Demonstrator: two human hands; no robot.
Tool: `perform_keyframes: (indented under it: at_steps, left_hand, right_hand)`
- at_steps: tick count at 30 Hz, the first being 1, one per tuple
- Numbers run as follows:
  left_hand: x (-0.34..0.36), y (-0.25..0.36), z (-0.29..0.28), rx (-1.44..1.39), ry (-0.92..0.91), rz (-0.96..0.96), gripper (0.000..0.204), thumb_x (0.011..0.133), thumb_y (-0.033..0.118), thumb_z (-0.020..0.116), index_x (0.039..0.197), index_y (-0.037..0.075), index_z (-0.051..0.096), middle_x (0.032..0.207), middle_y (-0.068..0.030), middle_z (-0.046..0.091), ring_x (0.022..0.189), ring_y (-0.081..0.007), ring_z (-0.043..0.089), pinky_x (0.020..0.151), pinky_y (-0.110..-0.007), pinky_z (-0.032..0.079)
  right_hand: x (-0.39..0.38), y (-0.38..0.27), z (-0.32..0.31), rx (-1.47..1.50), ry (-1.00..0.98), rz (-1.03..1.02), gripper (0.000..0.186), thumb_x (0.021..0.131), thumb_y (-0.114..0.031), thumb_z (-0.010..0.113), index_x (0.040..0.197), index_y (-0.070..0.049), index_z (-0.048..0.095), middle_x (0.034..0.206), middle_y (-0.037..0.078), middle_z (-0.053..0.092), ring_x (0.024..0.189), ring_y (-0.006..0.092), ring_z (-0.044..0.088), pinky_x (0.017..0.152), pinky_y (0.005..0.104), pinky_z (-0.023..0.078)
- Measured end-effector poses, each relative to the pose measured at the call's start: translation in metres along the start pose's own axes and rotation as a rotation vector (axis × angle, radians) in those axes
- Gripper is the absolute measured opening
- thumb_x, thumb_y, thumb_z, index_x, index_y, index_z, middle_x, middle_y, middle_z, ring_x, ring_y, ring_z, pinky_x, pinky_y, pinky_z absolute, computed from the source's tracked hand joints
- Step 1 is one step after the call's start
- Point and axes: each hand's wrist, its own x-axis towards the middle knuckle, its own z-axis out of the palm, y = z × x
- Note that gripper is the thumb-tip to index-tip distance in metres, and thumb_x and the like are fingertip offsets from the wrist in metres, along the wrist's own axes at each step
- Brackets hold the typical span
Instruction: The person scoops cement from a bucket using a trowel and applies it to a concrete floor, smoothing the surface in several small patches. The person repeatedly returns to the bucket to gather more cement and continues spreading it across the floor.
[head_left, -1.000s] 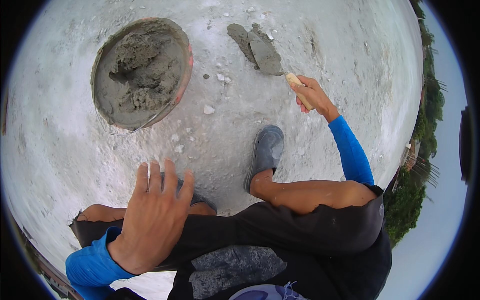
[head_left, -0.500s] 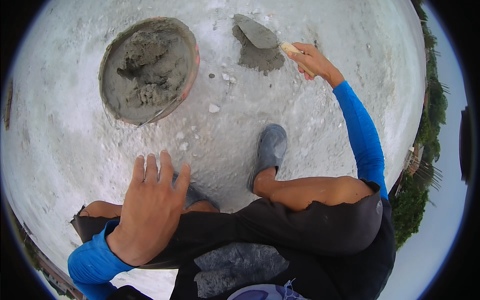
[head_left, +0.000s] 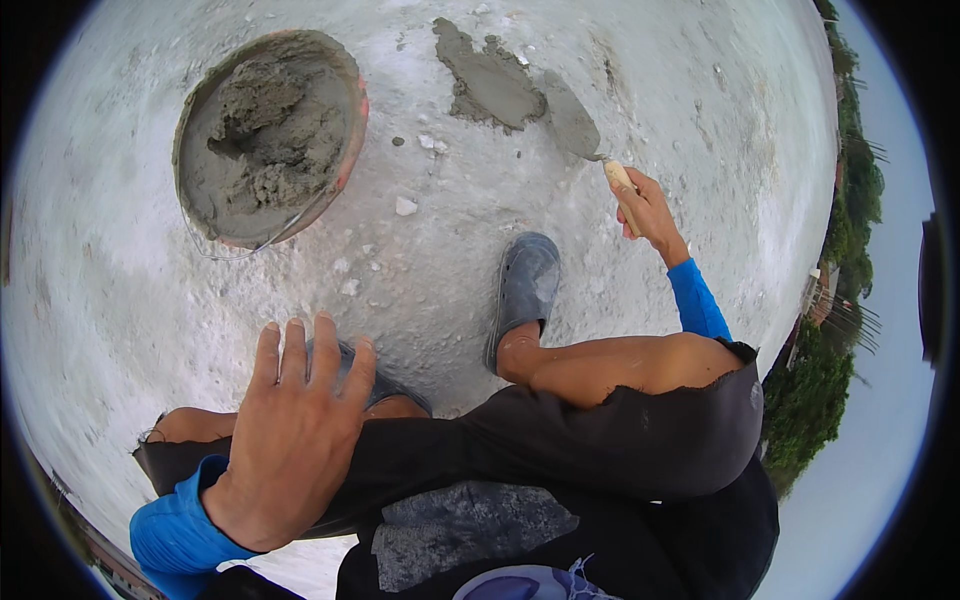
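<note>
My right hand (head_left: pixel 648 212) is closed round the wooden handle of a trowel (head_left: pixel 572 115), whose grey, mortar-coated blade lies low at the near right end of a mortar patch (head_left: pixel 490 80). The patch is smeared thin on the pale concrete, with a ragged outline. My left hand (head_left: pixel 298 430) hangs over my left knee, fingers stretched and apart, holding nothing. Far left stands a bucket (head_left: pixel 352 150) with a reddish side and a wire handle resting down on its near side. Wet grey mortar (head_left: pixel 265 120) fills it, heaped and with a hollow in the middle.
Small white chips (head_left: pixel 406 206) and crumbs lie on the rough concrete surface (head_left: pixel 440 300) between bucket and feet. My right foot, in a grey clog (head_left: pixel 530 280), stands before the mortar patch. Green trees (head_left: pixel 808 400) and thin rods (head_left: pixel 850 325) show beyond the right edge.
My right hand has drawn the trowel nearer and to the right, off the mortar pile. The mortar is now spread flatter and longer. The left hand keeps its spread pose.
</note>
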Motion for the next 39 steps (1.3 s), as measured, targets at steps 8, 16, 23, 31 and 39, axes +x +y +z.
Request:
perform_keyframes:
  at_steps: [8,16,23,31,39]
  left_hand:
    - [-0.009,0.007,-0.003,0.015,0.054,-0.046,0.063,0.089,0.018,0.078,0.147,0.003,0.059,0.147,-0.0327,0.056,0.137,-0.0486,0.056,0.121,-0.058,0.038]
    - [-0.020,0.008,0.001,0.004,0.053,-0.096,0.057,0.093,0.018,0.071,0.148,0.003,0.059,0.147,-0.0320,0.056,0.136,-0.0485,0.057,0.121,-0.057,0.038]
    - [-0.024,0.004,0.001,-0.007,0.059,-0.145,0.059,0.093,0.020,0.073,0.148,0.003,0.058,0.147,-0.0321,0.056,0.137,-0.0484,0.056,0.121,-0.058,0.038]
    - [-0.021,0.001,0.005,-0.013,0.044,-0.120,0.064,0.091,0.019,0.078,0.148,0.003,0.058,0.147,-0.0321,0.056,0.138,-0.0486,0.055,0.121,-0.058,0.038]
    - [-0.026,-0.003,0.005,-0.001,0.048,-0.164,0.067,0.090,0.020,0.080,0.150,0.004,0.054,0.147,-0.0322,0.056,0.138,-0.0480,0.055,0.121,-0.058,0.039]
  right_hand:
    - [-0.034,-0.010,0.079,0.217,-0.387,-0.020,0.039,0.107,-0.032,0.061,0.129,0.000,0.062,0.069,0.007,0.060,0.047,0.0134,0.058,0.039,0.0306,0.045]
    - [0.015,-0.050,0.084,0.063,-0.121,-0.055,0.041,0.108,-0.033,0.060,0.131,0.001,0.062,0.072,0.006,0.060,0.051,0.0128,0.057,0.042,0.0310,0.047]
    - [-0.058,-0.033,0.098,-0.143,-0.282,-0.136,0.043,0.105,-0.030,0.065,0.138,-0.003,0.065,0.082,0.009,0.067,0.067,0.0165,0.066,0.054,0.0335,0.053]
    - [0.054,-0.022,0.052,-0.504,0.085,-0.420,0.048,0.103,-0.038,0.065,0.135,-0.002,0.066,0.092,0.026,0.074,0.082,0.0419,0.074,0.077,0.0480,0.056]
    - [0.018,-0.059,0.037,-0.363,0.098,-0.213,0.047,0.103,-0.038,0.063,0.130,0.000,0.067,0.079,0.017,0.071,0.054,0.0249,0.067,0.054,0.0417,0.054]
